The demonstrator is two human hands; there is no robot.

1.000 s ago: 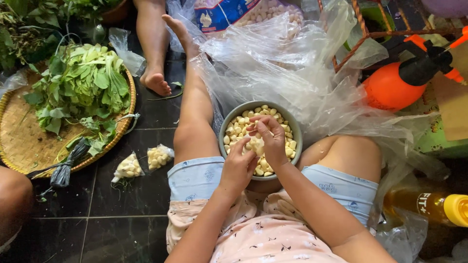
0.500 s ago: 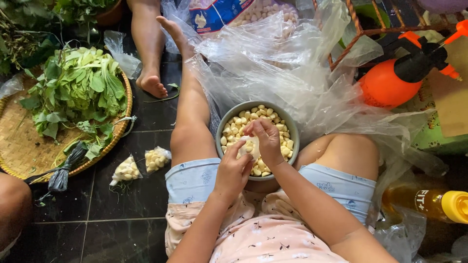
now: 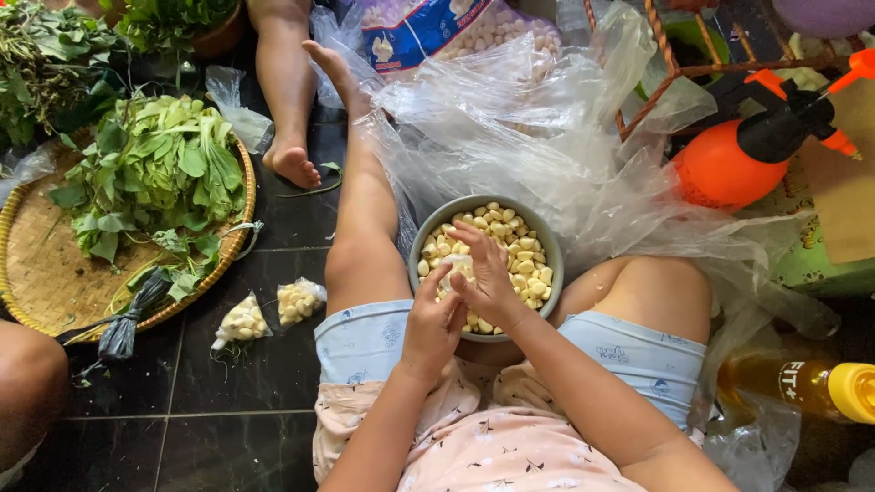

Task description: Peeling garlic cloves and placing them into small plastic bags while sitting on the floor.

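Over the lap, the left hand (image 3: 432, 321) and right hand (image 3: 485, 273) meet above a grey bowl (image 3: 428, 239) of peeled garlic cloves (image 3: 510, 241) wedged between the thighs; both hands have their grip pinched closed on a small clear bag (image 3: 458, 270). On the dark floor (image 3: 228, 383) just left of the leg lie two filled little bags (image 3: 269, 312). Farther off, a woven tray (image 3: 55, 273) carries leafy greens (image 3: 150, 173), and an orange sprayer (image 3: 743, 155) stands beyond crumpled plastic sheets (image 3: 547, 137).

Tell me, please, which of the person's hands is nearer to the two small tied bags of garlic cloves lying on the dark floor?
Left. The left hand is over the bowl's near rim, toward the small bags; the right hand is farther off, over the cloves.
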